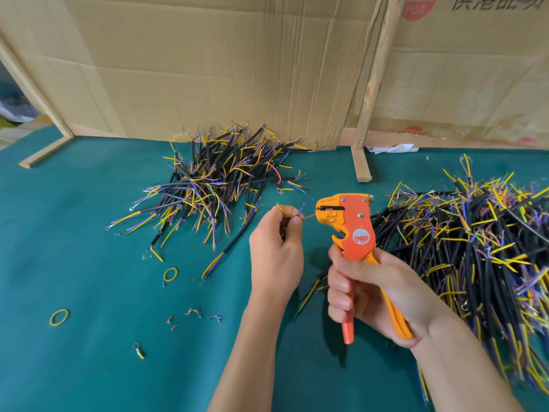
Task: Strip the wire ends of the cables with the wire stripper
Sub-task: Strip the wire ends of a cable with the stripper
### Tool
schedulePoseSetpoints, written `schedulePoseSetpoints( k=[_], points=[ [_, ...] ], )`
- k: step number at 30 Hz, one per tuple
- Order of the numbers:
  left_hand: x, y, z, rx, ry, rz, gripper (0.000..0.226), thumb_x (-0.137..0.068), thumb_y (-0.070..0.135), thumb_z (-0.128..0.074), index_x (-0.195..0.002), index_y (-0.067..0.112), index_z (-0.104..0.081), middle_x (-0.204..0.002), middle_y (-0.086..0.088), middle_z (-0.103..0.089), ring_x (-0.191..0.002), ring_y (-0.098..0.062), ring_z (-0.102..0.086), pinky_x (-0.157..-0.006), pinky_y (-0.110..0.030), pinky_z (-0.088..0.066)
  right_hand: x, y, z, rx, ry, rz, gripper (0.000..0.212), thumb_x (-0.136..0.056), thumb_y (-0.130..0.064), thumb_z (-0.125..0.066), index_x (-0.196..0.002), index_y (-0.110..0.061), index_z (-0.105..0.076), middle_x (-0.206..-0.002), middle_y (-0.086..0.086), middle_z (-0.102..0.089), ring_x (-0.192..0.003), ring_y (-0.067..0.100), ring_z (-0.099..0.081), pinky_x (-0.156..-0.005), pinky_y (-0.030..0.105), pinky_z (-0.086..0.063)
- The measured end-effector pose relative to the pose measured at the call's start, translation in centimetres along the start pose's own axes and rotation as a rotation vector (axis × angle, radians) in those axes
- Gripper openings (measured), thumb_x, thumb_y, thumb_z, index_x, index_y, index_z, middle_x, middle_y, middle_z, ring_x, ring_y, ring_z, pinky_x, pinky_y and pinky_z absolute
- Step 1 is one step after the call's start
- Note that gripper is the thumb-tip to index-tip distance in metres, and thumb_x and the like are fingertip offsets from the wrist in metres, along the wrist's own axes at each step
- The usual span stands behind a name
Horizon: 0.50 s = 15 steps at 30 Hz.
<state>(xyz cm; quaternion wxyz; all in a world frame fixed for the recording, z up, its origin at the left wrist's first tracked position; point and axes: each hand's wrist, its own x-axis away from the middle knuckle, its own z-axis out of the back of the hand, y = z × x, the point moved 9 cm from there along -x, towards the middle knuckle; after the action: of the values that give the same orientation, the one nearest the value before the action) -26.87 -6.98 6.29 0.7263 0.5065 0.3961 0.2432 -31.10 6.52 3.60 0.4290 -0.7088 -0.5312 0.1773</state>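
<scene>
L hand (274,248) pinching cable (292,212) – red wire (309,217) at stripper (347,221) jaws, R hand (374,289) gripping handles

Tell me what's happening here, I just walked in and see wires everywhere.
A person is stripping wire ends. The right hand grips an orange stripper; the left hand feeds a red wire toward its head. One cable pile lies behind the hands, another pile to the right.
</scene>
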Motion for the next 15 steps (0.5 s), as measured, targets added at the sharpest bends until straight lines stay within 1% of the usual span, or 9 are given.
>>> schedulePoseSetpoints(
  k=[3,5,6,8,10,12,15],
  points=[
    [0.0,-0.2,0.1,0.002,0.006,0.009,0.012,-0.098,0.01,-0.057,-0.09,0.017,-0.063,-0.069,0.011,-0.055,-0.06,-0.004,-0.044,-0.061,-0.02,-0.039,-0.3,0.3,0.1,-0.003,0.086,0.012,0.031,-0.079,-0.025,-0.079,-0.078,-0.013,-0.051,-0.059,0.008,-0.039,-0.044,0.021,-0.038,-0.044,0.03,-0.04],
    [-0.1,-0.4,0.0,0.04,0.006,0.032,0.013,-0.098,0.01,-0.058,-0.09,0.018,-0.064,-0.07,0.009,-0.059,-0.06,-0.008,-0.048,-0.063,-0.028,-0.043,-0.6,0.3,-0.1,-0.005,0.109,0.045,0.035,-0.079,-0.028,-0.08,-0.072,-0.016,-0.048,-0.058,0.006,-0.036,-0.041,0.019,-0.034,-0.042,0.028,-0.037],
    [-0.1,-0.5,0.0,0.066,-0.001,0.044,0.013,-0.098,0.01,-0.058,-0.09,0.019,-0.064,-0.072,0.008,-0.061,-0.06,-0.011,-0.052,-0.063,-0.032,-0.045,-0.7,0.3,-0.2,-0.007,0.118,0.069,0.035,-0.08,-0.028,-0.079,-0.069,-0.016,-0.048,-0.057,0.005,-0.035,-0.041,0.018,-0.033,-0.041,0.027,-0.036],
    [-0.1,-0.5,-0.5,0.122,-0.038,0.064,0.015,-0.096,0.004,-0.059,-0.091,0.017,-0.064,-0.075,0.004,-0.065,-0.06,-0.013,-0.061,-0.06,-0.033,-0.051,-0.7,-0.1,-0.3,-0.02,0.135,0.125,0.037,-0.082,-0.022,-0.081,-0.067,-0.017,-0.047,-0.056,0.004,-0.033,-0.04,0.016,-0.031,-0.04,0.025,-0.034],
    [0.2,-0.6,-1.3,0.155,-0.113,0.098,0.015,-0.095,0.0,-0.058,-0.095,0.012,-0.066,-0.077,-0.005,-0.069,-0.062,-0.011,-0.066,-0.064,-0.031,-0.057,-0.6,-0.7,-0.3,-0.044,0.146,0.174,0.037,-0.081,-0.021,-0.08,-0.067,-0.016,-0.047,-0.055,0.003,-0.032,-0.039,0.014,-0.031,-0.039,0.024,-0.033],
    [0.4,-0.9,-2.0,0.118,-0.186,0.118,0.015,-0.095,0.002,-0.058,-0.097,0.012,-0.07,-0.076,-0.007,-0.072,-0.062,-0.011,-0.068,-0.068,-0.031,-0.058,-0.3,-1.2,-0.1,-0.063,0.168,0.207,0.036,-0.079,-0.018,-0.08,-0.068,-0.016,-0.046,-0.055,0.002,-0.031,-0.038,0.013,-0.031,-0.038,0.023,-0.032],
    [0.5,-0.8,-2.1,-0.017,-0.236,0.069,0.013,-0.095,0.011,-0.062,-0.095,0.017,-0.074,-0.07,0.002,-0.072,-0.061,-0.009,-0.067,-0.071,-0.029,-0.058,-0.1,-1.7,0.3,-0.06,0.207,0.232,0.036,-0.074,-0.021,-0.077,-0.068,-0.016,-0.042,-0.055,0.002,-0.028,-0.038,0.013,-0.029,-0.037,0.023,-0.031]
  ],
)
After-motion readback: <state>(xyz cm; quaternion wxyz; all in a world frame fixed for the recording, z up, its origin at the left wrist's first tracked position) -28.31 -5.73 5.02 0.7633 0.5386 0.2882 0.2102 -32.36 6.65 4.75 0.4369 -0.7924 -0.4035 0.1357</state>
